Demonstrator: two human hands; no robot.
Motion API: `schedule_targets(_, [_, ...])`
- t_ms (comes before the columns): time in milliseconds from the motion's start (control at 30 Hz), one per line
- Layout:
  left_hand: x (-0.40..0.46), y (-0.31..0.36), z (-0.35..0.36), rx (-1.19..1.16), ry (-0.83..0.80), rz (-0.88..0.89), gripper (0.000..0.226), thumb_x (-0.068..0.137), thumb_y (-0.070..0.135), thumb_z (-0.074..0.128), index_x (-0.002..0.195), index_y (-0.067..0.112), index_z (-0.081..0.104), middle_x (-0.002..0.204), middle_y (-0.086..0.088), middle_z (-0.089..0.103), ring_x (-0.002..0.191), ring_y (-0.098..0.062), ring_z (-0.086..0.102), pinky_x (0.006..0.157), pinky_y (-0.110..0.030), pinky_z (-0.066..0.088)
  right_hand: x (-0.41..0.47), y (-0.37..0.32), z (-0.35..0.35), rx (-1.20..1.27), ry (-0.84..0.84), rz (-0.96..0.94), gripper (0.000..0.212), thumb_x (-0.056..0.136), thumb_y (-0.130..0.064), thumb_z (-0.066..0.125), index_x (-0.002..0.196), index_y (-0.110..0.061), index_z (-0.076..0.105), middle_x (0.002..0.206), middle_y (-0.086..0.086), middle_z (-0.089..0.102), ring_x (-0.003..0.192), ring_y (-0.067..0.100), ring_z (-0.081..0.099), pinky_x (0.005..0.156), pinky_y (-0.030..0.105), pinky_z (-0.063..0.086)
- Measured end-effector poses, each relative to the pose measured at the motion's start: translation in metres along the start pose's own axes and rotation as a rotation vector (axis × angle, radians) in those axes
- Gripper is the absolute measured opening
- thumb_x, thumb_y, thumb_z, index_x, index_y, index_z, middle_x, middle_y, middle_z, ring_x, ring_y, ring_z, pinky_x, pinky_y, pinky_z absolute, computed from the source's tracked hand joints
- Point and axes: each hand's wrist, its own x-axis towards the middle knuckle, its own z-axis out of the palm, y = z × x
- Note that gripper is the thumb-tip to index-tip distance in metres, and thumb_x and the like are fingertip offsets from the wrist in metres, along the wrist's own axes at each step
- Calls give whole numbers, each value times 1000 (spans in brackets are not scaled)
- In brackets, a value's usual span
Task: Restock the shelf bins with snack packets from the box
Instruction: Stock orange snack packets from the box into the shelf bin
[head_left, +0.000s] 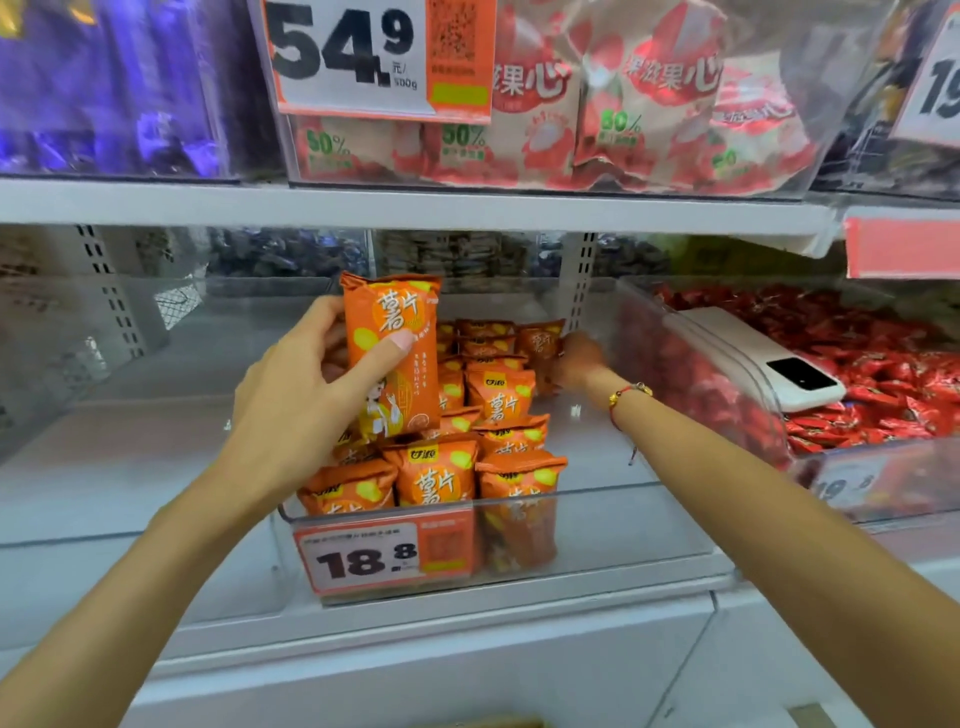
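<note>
A clear shelf bin (597, 525) with an 18.8 price tag holds several orange snack packets (441, 478) stacked in rows. My left hand (301, 395) grips one upright orange packet (400, 332) above the stack, thumb across its front. Deep in the bin, my right hand (576, 364) holds another orange packet (540, 348) at the back of the stack. The supply box is out of view.
To the right stands a bin of red candies (893, 374) with a white phone (753, 353) lying on its rim. Above, a shelf edge (415, 208) carries a bin of red-and-beige packets (623, 114) and a purple-packet bin (104, 88). A clear bin (78, 332) sits on the left.
</note>
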Motion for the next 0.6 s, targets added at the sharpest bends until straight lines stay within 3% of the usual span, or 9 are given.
schedule_targets(33, [0,0,0,0,-1,0,52,63,80,48,104,48,52,108,22,66,99,-5,64,92,-46,51,1,2,-2,86,-37,23,31,84,-29,71,62,-16,53,64,-2,65,64,18,58,61,29,47])
schedule_targets(100, [0,1,0,2,-3,0,53,63,80,47,104,47,52,108,22,66,100,-5,64,91,-46,52,3,6,-8,241,-96,95,17,79,-16,76,84,-2,67,79,10,70,65,18,62,58,23,55])
schedule_targets(200, [-1,2,0,1,-5,-4,55,62,81,47,105,47,52,107,24,65,99,-3,63,91,-45,52,1,10,-15,343,-130,151,40,78,-3,74,114,7,61,106,19,67,89,22,65,64,18,56])
schedule_targets(400, [-1,2,-2,-4,-10,-10,57,63,81,47,106,46,53,107,24,66,99,-2,63,91,-44,52,0,7,-23,305,-168,174,69,79,-8,76,137,1,41,129,17,56,112,28,60,89,32,53])
schedule_targets(533, [-1,3,-3,11,-29,-18,56,63,81,46,106,47,52,105,28,65,98,2,63,88,-44,53,-20,-1,-38,125,-317,169,70,77,-14,78,136,-9,40,133,10,53,114,24,53,89,34,51])
schedule_targets(600, [0,3,-5,26,-48,-24,58,62,83,45,108,48,52,106,31,64,101,4,61,93,-42,51,-45,-15,-45,65,-229,30,64,79,-13,76,134,-8,43,131,9,53,109,20,54,84,32,51])
